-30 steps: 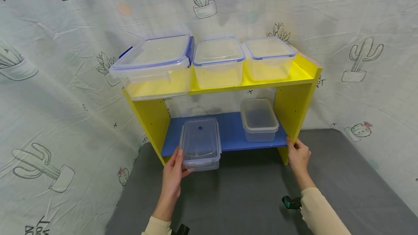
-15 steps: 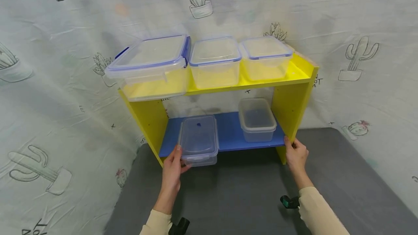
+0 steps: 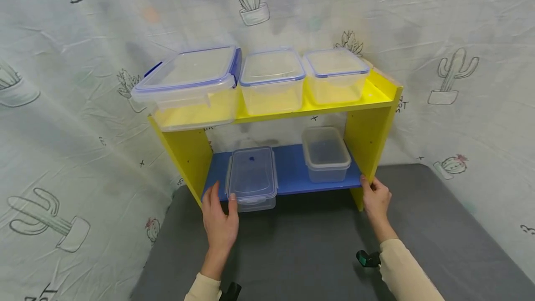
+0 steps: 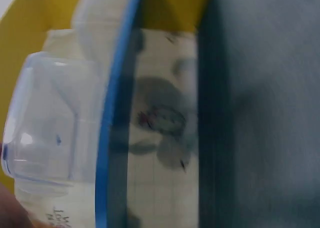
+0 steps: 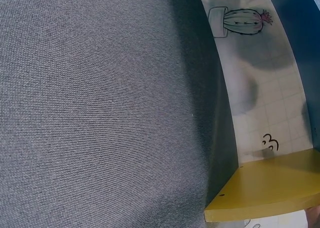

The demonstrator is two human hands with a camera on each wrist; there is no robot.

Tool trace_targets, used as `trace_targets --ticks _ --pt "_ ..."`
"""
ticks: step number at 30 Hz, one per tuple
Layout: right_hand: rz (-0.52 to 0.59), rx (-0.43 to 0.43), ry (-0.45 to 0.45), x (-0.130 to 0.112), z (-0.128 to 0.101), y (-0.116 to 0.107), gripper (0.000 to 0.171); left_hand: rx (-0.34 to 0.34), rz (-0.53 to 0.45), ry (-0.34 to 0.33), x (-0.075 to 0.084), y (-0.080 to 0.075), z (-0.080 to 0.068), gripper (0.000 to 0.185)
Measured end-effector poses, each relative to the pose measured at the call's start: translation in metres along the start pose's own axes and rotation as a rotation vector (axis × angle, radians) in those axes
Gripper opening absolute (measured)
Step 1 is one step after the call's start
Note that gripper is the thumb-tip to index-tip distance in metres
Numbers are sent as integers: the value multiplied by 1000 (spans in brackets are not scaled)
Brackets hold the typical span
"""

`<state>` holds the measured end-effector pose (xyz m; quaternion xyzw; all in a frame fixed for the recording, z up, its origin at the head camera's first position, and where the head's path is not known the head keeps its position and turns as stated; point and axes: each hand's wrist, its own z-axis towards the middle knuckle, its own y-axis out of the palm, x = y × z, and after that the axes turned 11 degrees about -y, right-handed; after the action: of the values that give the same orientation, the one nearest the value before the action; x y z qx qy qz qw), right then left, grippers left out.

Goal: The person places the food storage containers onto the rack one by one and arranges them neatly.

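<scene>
A clear lidded container (image 3: 251, 176) sits at the front left of the blue lower board (image 3: 292, 171) of a yellow shelf rack (image 3: 190, 152). My left hand (image 3: 220, 206) lies before it with straight, spread fingers, one fingertip touching the container's front left corner. The left wrist view shows the same container (image 4: 45, 133) close up beside the blue board edge (image 4: 112, 113). My right hand (image 3: 373, 194) grips the front edge of the rack's right side panel (image 3: 368, 138), thumb on its inner face. The right wrist view shows only that panel's foot (image 5: 270, 193) on the grey mat (image 5: 100, 113).
A second clear container (image 3: 325, 153) stands at the right of the blue board. On the yellow top board sit one large tub (image 3: 192, 82) and two smaller ones (image 3: 271, 78) (image 3: 336, 74). Cactus-print cloth (image 3: 62, 129) hangs behind and to both sides. Grey mat (image 3: 301, 245) lies in front.
The left hand has slid the container farther back onto the blue board, then let go of its side; its fingers now lie straight at the front. The right hand stays on the panel.
</scene>
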<state>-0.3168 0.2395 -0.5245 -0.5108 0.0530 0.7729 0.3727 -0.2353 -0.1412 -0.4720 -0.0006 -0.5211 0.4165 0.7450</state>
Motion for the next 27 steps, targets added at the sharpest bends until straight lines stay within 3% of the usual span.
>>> trace_targets --ticks 2,4,6,8,10,15,20,27 --pt "-1 5 3 0 1 -1 34 122 65 254 2 3 -3 44" --pt "-2 9 3 0 1 -1 34 182 99 478 6 6 -4 37" --pt "-1 8 1 0 1 -2 34 189 123 630 9 9 -6 31" --pt "0 1 -2 0 1 -2 35 165 160 702 12 11 -8 28" --pt "-3 -10 -2 1 0 -1 35 130 194 714 13 12 -9 26" --pt "3 -11 10 2 -2 0 34 54 234 641 11 12 -10 31" --pt "6 -2 1 2 -1 1 33 11 253 612 10 13 -4 42" --pt "-9 4 8 3 -2 1 33 -70 276 593 9 16 6 38"
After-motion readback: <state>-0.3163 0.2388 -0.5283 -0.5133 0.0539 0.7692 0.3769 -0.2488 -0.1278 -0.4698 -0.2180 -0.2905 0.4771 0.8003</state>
